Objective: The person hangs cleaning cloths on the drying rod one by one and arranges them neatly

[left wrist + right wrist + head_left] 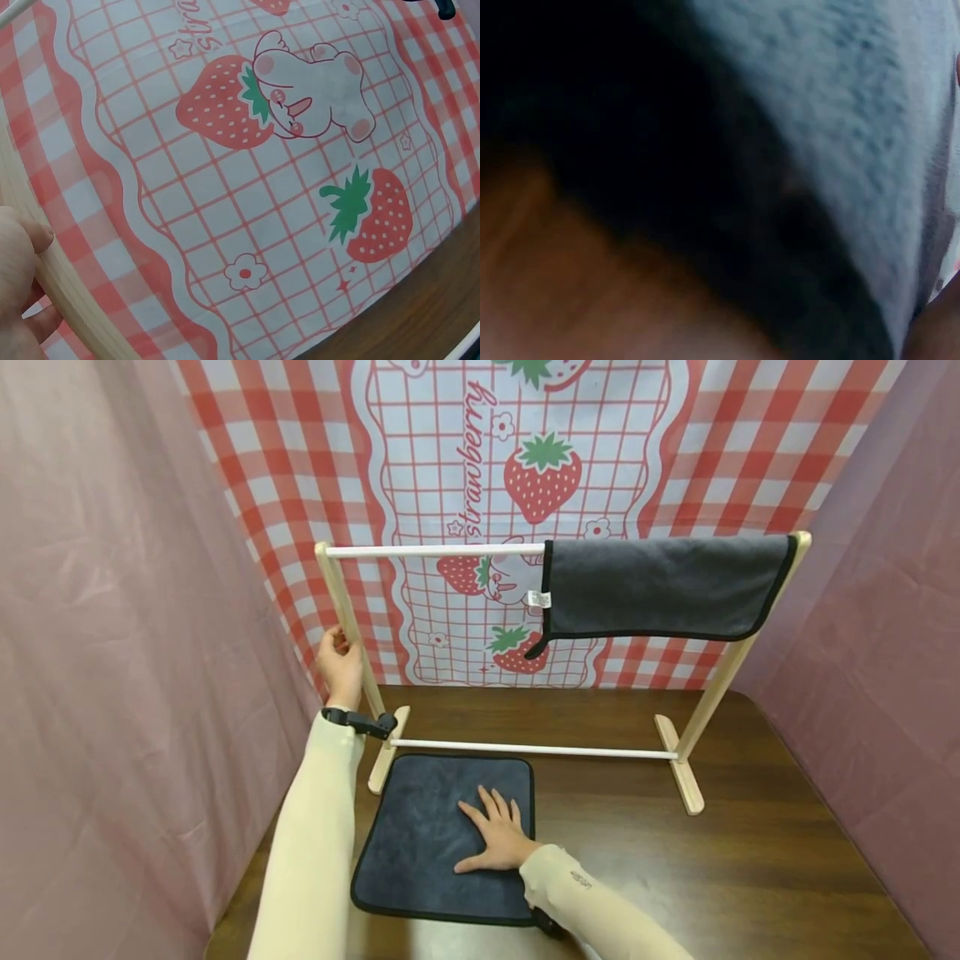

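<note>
A wooden towel rack (341, 593) with white rods stands on the table. My left hand (341, 668) grips its left post, the thumb on one side and a finger (45, 322) showing on the other in the left wrist view. Flat on the table lies a dark grey towel (420, 835) with black edging. My right hand (498, 839) rests on that towel's right part, fingers spread. Another grey towel (667, 585) hangs folded over the top rod's right half, its white label (538, 600) at the left edge. Blurred towel pile and edging fill much of the right wrist view.
A lower white rod (532, 748) joins the rack's two feet, just behind the flat towel. Behind the rack hangs a strawberry-print cloth (450, 460). Pink curtains (97, 610) border both sides. Brown wooden table (750, 877) shows at the right.
</note>
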Available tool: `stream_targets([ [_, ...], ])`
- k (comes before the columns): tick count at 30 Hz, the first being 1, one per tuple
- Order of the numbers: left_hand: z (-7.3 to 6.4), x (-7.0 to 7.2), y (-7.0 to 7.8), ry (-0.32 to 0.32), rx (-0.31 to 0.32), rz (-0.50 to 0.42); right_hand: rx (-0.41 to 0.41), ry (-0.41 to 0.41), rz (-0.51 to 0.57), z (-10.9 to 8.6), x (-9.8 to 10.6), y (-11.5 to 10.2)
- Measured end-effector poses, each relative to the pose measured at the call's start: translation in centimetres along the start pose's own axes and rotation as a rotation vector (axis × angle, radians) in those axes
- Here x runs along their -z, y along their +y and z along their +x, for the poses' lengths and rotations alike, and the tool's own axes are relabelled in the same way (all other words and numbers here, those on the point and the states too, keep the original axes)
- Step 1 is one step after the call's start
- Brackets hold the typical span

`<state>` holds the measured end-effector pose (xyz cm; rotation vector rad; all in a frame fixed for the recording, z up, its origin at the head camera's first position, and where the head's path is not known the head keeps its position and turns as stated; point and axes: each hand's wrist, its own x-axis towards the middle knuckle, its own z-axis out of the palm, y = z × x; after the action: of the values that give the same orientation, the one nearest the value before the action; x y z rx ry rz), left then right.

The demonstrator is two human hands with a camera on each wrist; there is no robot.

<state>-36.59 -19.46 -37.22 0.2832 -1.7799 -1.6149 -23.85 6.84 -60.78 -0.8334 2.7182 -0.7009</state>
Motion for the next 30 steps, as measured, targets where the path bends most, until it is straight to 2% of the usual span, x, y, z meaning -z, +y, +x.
stream_targets([
  [8,0.4,0.4,-0.5,-0.013,-0.038,0.053,-0.039,0.011,-0.040,0.4,-0.6,-0.1],
  [17,0.3,0.5,-0.3,-0.021,-0.046,0.094,-0.062,0.016,-0.030,0.6,-0.5,-0.1],
  [21,0.3,0.5,-0.1,-0.025,-0.049,0.094,-0.056,0.076,-0.007,1.0,-0.6,0.3],
  [30,0.2,0.6,-0.1,-0.032,-0.048,0.079,-0.055,0.268,0.040,1.5,-0.5,0.8],
])
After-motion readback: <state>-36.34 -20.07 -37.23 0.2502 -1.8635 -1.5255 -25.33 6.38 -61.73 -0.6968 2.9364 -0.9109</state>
